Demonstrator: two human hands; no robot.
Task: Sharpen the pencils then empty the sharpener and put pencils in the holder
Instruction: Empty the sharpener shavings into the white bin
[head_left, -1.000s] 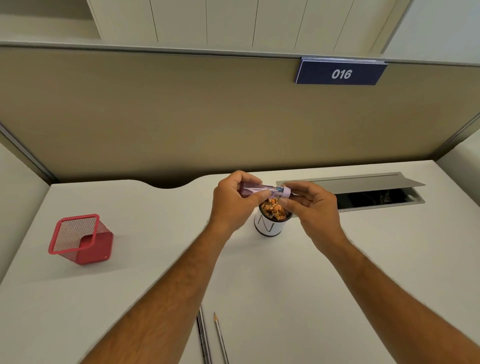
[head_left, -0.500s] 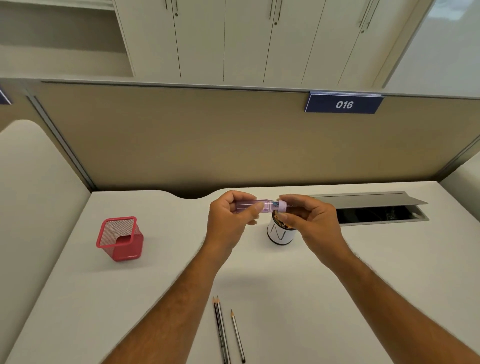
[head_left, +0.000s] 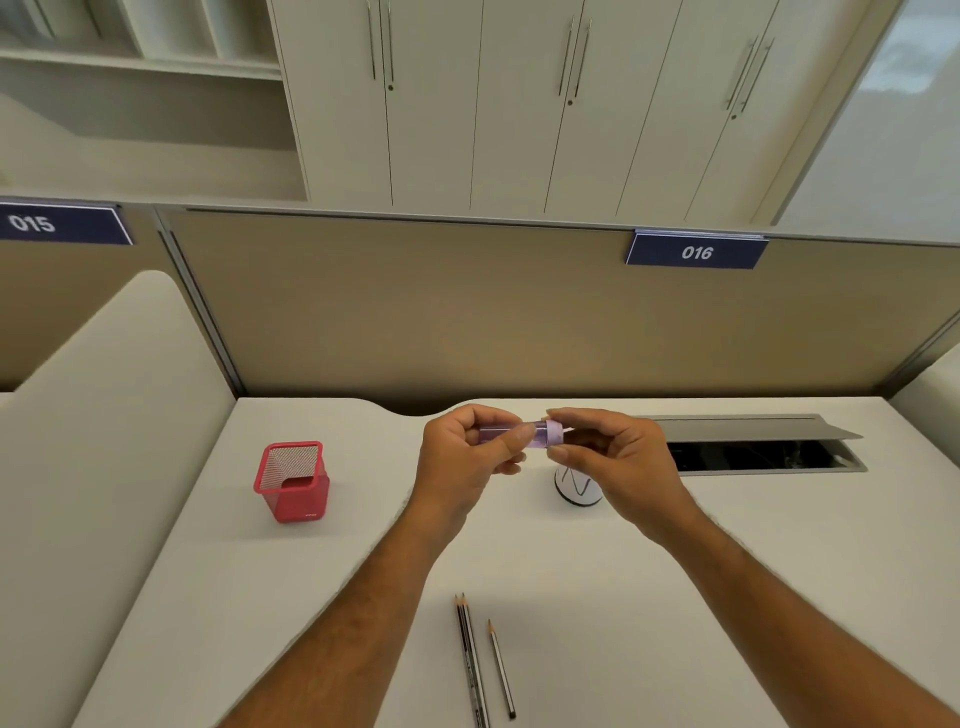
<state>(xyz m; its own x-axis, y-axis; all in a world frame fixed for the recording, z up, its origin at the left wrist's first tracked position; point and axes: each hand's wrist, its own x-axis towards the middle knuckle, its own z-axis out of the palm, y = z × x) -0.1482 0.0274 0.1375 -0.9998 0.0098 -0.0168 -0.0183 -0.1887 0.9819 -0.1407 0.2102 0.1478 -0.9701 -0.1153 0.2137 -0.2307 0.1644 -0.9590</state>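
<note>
Small purple sharpener (head_left: 524, 435) held in the air above the white desk (head_left: 675, 597), just over a little white cup (head_left: 575, 488), between both hands. Left hand (head_left: 467, 457) closed around the transparent barrel, thumb pressing from the front. Right hand (head_left: 613, 457) pinching the pale lilac cap end with thumb and fingertips. Whether the cap is fully seated or being pushed on: not possible to tell.

Probably very light, made of thin hard plastic. Smooth and a bit slippery, so easy to let roll out of the fingers. Best taken around the barrel with one hand and at the cap with the other, exactly as here; no strong squeezing, because the thin wall may crack. Also better kept level, since any remaining dust could fall out if the cap is loose.

Three pencils (head_left: 480, 660) lying on the desk near the front edge, two touching each other and one just beside, points toward the far side. Light, stiff, with fragile tips; best picked up by the middle of the shaft, possibly all together, and lowered gently.

Red mesh holder (head_left: 293, 483) standing upright to the left, well apart from the pencils. Light too, and likely to tip or slide if hit at the rim.
</note>
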